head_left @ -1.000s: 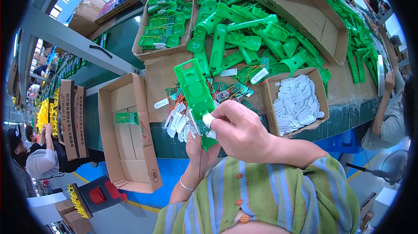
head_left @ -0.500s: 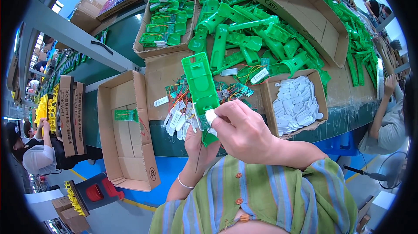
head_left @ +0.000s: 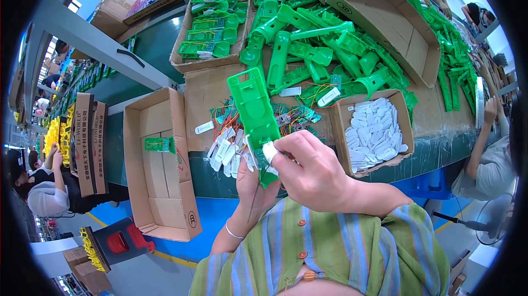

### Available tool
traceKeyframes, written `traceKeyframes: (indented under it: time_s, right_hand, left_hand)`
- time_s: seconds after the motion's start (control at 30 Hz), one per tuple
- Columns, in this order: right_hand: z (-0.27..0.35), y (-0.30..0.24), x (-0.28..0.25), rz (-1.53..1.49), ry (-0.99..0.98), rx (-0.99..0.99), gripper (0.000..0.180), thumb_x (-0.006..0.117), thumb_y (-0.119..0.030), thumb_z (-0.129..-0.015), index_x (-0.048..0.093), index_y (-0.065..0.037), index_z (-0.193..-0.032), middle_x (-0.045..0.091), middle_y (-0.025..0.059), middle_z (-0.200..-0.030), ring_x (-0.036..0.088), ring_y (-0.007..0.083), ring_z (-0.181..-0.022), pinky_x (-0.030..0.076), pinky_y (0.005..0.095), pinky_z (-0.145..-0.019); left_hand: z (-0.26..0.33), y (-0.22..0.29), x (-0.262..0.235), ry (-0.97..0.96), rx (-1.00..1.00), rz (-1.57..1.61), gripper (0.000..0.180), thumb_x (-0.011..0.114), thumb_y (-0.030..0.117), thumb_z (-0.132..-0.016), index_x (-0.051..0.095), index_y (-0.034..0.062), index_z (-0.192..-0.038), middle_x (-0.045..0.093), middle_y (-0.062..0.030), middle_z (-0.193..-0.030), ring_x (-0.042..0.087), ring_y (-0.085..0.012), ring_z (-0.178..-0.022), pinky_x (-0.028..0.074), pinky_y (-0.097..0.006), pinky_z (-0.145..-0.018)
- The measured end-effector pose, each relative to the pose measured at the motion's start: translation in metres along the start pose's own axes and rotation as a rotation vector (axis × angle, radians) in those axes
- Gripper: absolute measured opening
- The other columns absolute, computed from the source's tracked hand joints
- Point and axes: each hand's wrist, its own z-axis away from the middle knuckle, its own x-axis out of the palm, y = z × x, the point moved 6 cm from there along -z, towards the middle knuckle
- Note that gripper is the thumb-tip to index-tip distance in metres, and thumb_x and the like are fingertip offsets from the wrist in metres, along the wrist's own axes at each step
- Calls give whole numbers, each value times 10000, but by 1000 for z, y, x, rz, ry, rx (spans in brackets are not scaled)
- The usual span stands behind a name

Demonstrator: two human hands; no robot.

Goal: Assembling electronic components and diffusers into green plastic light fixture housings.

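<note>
Both hands (head_left: 286, 177) hold green housing (head_left: 254, 110), R thumb on white btn (head_left: 270, 152)

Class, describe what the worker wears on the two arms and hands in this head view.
Both hands are bare, no gloves. The left hand has a thin silver bangle at its wrist. The right hand has no jewellery showing; its arm emerges from a green, blue and orange striped sleeve.

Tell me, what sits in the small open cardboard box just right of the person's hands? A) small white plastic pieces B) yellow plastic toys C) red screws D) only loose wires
A: the small open cardboard box to the right of the right hand is filled with a heap of small white plastic pieces.
</note>
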Motion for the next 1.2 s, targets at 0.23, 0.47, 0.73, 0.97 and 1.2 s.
traceKeyframes:
  time_s: [0.23, 0.47, 0.73, 0.97, 1.2]
  right_hand:
    - [9, 8, 14, 90, -46, -73, 263, 584, -15, -547, 554, 54, -799, 478, 121, -830, 526, 249, -707, 471, 316, -576]
    - [27, 24, 29, 147, -61, -165, 277, 577, -67, -558, 551, 50, -808, 501, 134, -882, 535, 253, -770, 486, 316, -634]
    - [21, 52, -9, -455, 141, 240, 306, 648, 25, -720, 552, 45, -1010, 538, 88, -939, 579, 184, -860, 495, 265, -719]
    - [36, 56, 24, -1005, -18, 479, 256, 622, 21, -764, 527, 50, -999, 550, 74, -942, 589, 149, -895, 498, 267, -775]
    - [39, 75, 43, -1151, -113, 642, 314, 600, 11, -784, 464, 24, -1067, 537, 73, -1023, 558, 150, -970, 477, 282, -817]
  left_hand:
    - [3, -4, -14, 15, -10, -159, 345, 450, 191, -915, 422, 19, -1212, 527, -96, -1152, 538, -191, -1036, 451, -322, -874]
    - [-1, -12, -19, 64, -102, -181, 357, 481, 162, -897, 420, 12, -1215, 533, -94, -1129, 532, -169, -1040, 448, -289, -869]
    - [-8, 11, 17, -80, 67, -411, 373, 550, 109, -858, 413, -26, -1177, 581, -146, -1052, 586, -195, -919, 488, -304, -784]
    - [2, 19, 29, -67, 233, -618, 303, 507, 19, -842, 462, -44, -1135, 600, -125, -1006, 579, -156, -919, 467, -260, -765]
    - [-9, 14, 9, 19, 147, -712, 330, 531, 54, -840, 458, -18, -1154, 560, -44, -1005, 519, -92, -869, 437, -241, -733]
